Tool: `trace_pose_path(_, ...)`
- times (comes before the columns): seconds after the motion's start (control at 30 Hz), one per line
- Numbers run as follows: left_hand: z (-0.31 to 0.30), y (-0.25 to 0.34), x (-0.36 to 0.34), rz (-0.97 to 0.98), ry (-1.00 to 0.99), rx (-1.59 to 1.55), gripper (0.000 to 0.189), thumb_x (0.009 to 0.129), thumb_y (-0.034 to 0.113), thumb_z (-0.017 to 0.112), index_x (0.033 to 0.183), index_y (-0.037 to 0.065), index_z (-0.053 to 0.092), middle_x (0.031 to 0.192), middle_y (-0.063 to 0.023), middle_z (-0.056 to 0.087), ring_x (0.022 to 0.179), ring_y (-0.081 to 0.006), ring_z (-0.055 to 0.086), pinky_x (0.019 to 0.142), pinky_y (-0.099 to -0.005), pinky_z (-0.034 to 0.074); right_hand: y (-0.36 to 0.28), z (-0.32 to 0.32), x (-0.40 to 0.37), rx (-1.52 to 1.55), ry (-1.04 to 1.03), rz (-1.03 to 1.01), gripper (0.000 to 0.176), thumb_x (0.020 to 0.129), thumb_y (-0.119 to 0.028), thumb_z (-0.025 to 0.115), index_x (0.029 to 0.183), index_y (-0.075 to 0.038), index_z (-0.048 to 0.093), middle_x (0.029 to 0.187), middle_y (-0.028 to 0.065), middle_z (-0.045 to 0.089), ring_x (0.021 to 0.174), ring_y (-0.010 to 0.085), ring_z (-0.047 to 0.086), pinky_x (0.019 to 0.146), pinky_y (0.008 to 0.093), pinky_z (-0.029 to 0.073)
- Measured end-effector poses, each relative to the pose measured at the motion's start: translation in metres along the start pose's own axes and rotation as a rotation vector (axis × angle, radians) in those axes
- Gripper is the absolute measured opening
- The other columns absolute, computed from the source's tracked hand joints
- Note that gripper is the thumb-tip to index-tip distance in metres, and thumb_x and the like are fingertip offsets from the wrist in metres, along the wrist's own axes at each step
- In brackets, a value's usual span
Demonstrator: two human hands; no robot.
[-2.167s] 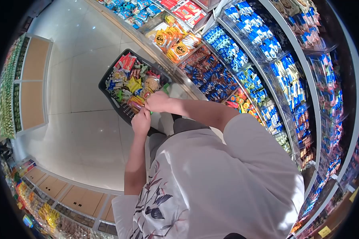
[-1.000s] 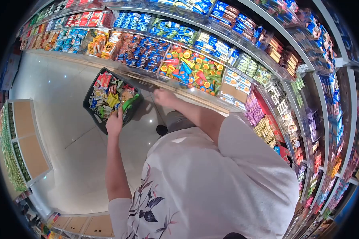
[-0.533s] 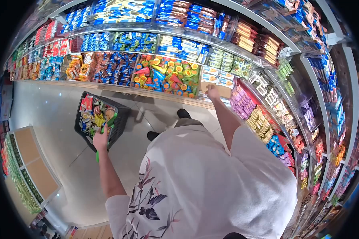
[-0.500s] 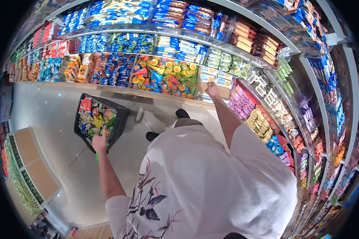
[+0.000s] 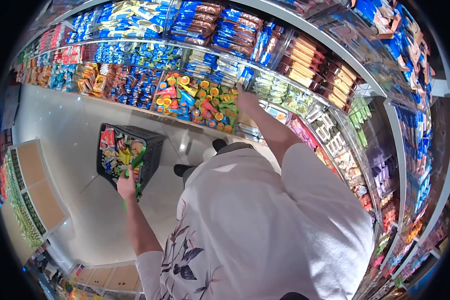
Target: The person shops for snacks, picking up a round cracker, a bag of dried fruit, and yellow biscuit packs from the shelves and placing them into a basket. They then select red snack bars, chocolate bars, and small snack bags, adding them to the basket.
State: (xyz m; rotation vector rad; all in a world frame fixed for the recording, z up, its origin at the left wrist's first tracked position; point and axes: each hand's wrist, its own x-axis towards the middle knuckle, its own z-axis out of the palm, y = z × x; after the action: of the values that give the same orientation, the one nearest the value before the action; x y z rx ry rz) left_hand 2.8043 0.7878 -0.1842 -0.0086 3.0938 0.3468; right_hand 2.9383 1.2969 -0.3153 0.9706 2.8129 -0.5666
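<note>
My left hand (image 5: 126, 185) is closed around the green handle (image 5: 138, 157) of a black shopping basket (image 5: 152, 165). The basket is tilted over the floor and holds many packaged snacks (image 5: 117, 152). My right hand (image 5: 246, 97) reaches over the right side of a bin of cone-shaped sweets (image 5: 200, 102), its fingertips at the lower edge of the white-and-blue packets (image 5: 230, 72) on the tier above. The fingers are small and blurred, so whether they grip a packet does not show.
Tiered shelves of wrapped snacks curve across the front and down the right, with clear dividers and a wooden lower edge (image 5: 185, 121). Green packets (image 5: 272, 87) lie right of my right hand. A low display (image 5: 42, 190) stands on the left, across the tiled floor (image 5: 80, 145).
My right hand has moved up and left, from the box of white packs in the lower bin to the white-and-blue packets. The left hand keeps the basket handle. The view has shifted slightly.
</note>
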Motion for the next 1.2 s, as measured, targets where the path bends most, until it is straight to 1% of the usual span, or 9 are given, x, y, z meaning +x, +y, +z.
trace_pose_path(0.33,0.042,-0.015,-0.007,-0.032,-0.066,0.037,0.072,0.080,0.072,0.048,0.097,0.006,0.071,0.085,-0.0226,0.067,0.086,-0.0393,0.065,0.075,-0.0466,0.051,-0.013,0.000,-0.003,0.147,-0.003,0.125,0.065,0.086,-0.024,0.052,0.145,-0.018,0.025,0.084,0.0214,0.068,0.077,0.0376,0.067,0.067,0.0502,0.051)
trace_pose_path(0.4,0.040,-0.009,-0.015,-0.010,-0.055,0.092,0.069,0.081,0.072,0.046,0.094,0.009,0.071,0.079,-0.0236,0.066,0.082,-0.0393,0.066,0.073,-0.0470,0.052,-0.021,0.014,-0.006,0.133,0.190,-0.129,0.059,0.088,-0.027,0.054,0.140,-0.015,0.031,0.076,0.0179,0.066,0.070,0.0379,0.065,0.061,0.0501,0.050)
trace_pose_path(0.5,0.028,0.002,-0.037,-0.002,0.004,0.036,0.062,0.080,0.068,0.052,0.083,0.008,0.067,0.069,-0.0211,0.064,0.073,-0.0392,0.065,0.065,-0.0469,0.051,-0.055,0.027,-0.019,0.107,0.053,-0.319,0.028,0.091,-0.024,0.050,0.113,-0.012,0.060,0.088,0.0209,0.066,0.081,0.0387,0.064,0.070,0.0485,0.051)
trace_pose_path(0.6,0.027,-0.006,-0.049,0.048,-0.033,0.007,0.056,0.080,0.065,0.055,0.080,0.010,0.069,0.063,-0.0183,0.063,0.064,-0.0346,0.065,0.060,-0.0443,0.052,-0.093,0.053,-0.037,0.275,-0.079,-0.589,0.022,0.090,-0.024,0.054,0.103,-0.009,0.064,0.090,0.0194,0.066,0.081,0.0388,0.063,0.068,0.0468,0.050)
trace_pose_path(0.93,0.020,-0.042,-0.086,0.104,-0.231,-0.210,0.049,0.083,0.056,0.058,0.087,0.009,0.070,0.066,-0.0143,0.065,0.064,-0.0279,0.066,0.059,-0.0394,0.051,-0.243,0.075,-0.107,0.209,-0.412,-0.535,0.020,0.089,-0.026,0.061,0.085,-0.007,0.067,0.068,0.0119,0.065,0.066,0.0280,0.066,0.061,0.0385,0.050)
trace_pose_path(1.0,0.026,-0.057,-0.083,-0.073,-0.269,-0.743,0.049,0.088,0.053,0.053,0.102,0.008,0.067,0.082,-0.0151,0.068,0.076,-0.0233,0.067,0.068,-0.0375,0.052,-0.297,0.063,-0.132,0.323,-0.428,-0.510,0.022,0.092,-0.027,0.057,0.085,-0.008,0.066,0.061,0.0117,0.062,0.060,0.0293,0.065,0.060,0.0391,0.049)
trace_pose_path(1.07,0.025,-0.078,-0.066,-0.304,-0.386,-1.383,0.050,0.094,0.049,0.046,0.116,0.007,0.061,0.100,-0.0140,0.067,0.089,-0.0198,0.065,0.078,-0.0355,0.050,-0.359,0.057,-0.175,0.396,-0.210,-0.770,0.018,0.092,-0.022,0.057,0.100,-0.006,0.061,0.082,0.0131,0.066,0.074,0.0307,0.065,0.066,0.0394,0.051)
trace_pose_path(1.13,0.005,-0.101,-0.035,-0.604,-0.595,-2.107,0.050,0.099,0.043,0.038,0.130,0.006,0.052,0.121,-0.0112,0.062,0.105,-0.0174,0.060,0.090,-0.0333,0.047,-0.438,0.023,-0.223,0.370,-0.302,-1.087,0.023,0.085,-0.014,0.062,0.107,-0.007,0.060,0.113,0.0118,0.060,0.105,0.0303,0.057,0.092,0.0412,0.043)
trace_pose_path(1.2,0.010,-0.121,-0.017,-0.542,-0.667,-2.331,0.054,0.100,0.043,0.035,0.138,0.006,0.042,0.133,-0.0116,0.054,0.114,-0.0208,0.056,0.100,-0.0374,0.042,-0.486,0.037,-0.261,0.420,-0.265,-1.338,0.030,0.077,-0.017,0.066,0.105,-0.008,0.060,0.109,0.0093,0.059,0.108,0.0282,0.055,0.102,0.0455,0.036)
